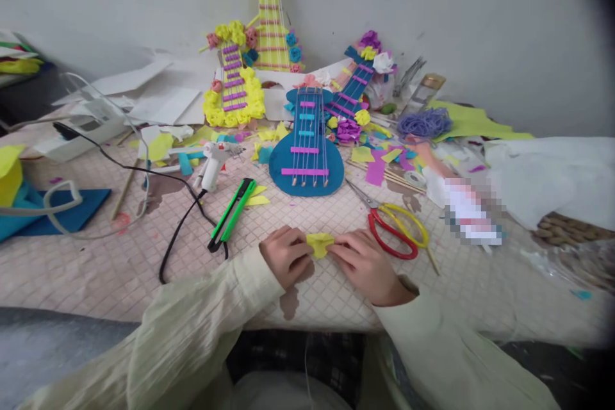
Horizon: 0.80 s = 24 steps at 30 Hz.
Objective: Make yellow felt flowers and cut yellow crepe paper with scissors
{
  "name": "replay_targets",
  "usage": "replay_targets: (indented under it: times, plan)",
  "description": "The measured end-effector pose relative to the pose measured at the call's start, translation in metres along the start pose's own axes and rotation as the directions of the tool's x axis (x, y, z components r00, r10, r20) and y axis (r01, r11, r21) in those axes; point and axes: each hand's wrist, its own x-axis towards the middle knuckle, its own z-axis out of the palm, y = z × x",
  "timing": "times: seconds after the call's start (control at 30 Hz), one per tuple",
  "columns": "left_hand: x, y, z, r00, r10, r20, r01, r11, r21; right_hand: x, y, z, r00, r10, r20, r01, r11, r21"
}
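Observation:
Between my two hands is a small piece of yellow crepe paper (319, 244), held just above the table near its front edge. My left hand (287, 256) pinches its left side, and my right hand (368, 264) pinches the right side. Beyond them a blue paper guitar (306, 189) with strings and pink and light-blue bars faces me. Scissors (394, 230) with one red and one yellow handle lie close to my right hand. A green utility knife (233, 214) rests to the left, and a white glue gun (212, 166) stands behind it.
Other paper instruments (234, 86) lean along the wall. Purple yarn (425, 123) sits at back right among paper scraps. A black cord (173, 176) crosses the left side of the table. White sheets (139, 86) and a power strip (81, 134) lie at back left.

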Motion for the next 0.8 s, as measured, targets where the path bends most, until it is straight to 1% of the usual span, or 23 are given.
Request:
replay_targets:
  times: [0.1,0.2,0.33,0.47,0.63,0.8]
  plan:
    - [-0.001,0.0,0.003,1.0,-0.001,0.004,0.001,1.0,0.021,-0.001,-0.001,0.0,0.999,0.032,0.026,-0.033,0.999,0.03]
    - [0.001,0.001,0.004,0.999,-0.033,0.002,0.033,0.999,0.023,-0.001,-0.002,-0.001,0.995,0.091,0.035,-0.093,0.993,0.074]
    - [0.003,0.002,0.007,0.995,-0.103,0.002,0.103,0.994,0.04,0.002,-0.003,-0.001,0.983,0.18,0.033,-0.183,0.967,0.179]
    - [0.006,0.0,0.009,0.994,-0.113,0.009,0.112,0.992,0.05,0.007,-0.007,-0.003,0.967,0.253,0.042,-0.256,0.937,0.24]
    - [0.007,-0.002,0.01,0.994,-0.107,-0.009,0.107,0.994,0.028,0.008,-0.009,-0.006,0.956,0.291,0.047,-0.293,0.918,0.267]
    - [0.007,-0.001,0.011,0.99,-0.138,0.004,0.138,0.99,-0.001,0.011,-0.01,-0.006,0.945,0.319,0.076,-0.328,0.912,0.246]
